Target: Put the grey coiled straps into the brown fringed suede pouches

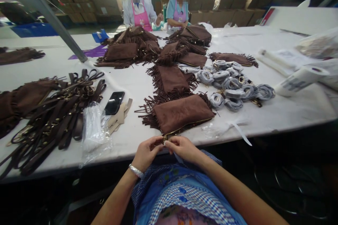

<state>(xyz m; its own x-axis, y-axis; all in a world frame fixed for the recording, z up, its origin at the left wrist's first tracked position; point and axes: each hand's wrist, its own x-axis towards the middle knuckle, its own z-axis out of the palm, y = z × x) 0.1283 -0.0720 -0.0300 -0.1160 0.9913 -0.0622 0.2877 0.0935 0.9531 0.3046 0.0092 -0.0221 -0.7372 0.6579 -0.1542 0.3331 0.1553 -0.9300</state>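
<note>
Fringed brown bag, suede-like, rectangular, gold-toned zip in both hands' fingers

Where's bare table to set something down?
Bare: between the phone and the middle fringed bag; in front of the white roll, right of wrapped coils. Crowded: left, dark straps; far side, piled bags; front centre, zipped bag.

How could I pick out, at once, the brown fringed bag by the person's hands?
Find the white table. At its near edge, the left hand and right hand meet; the bag lies just beyond. Unlike the other brown bags, it has both hands at its gold-coloured zip.
</note>
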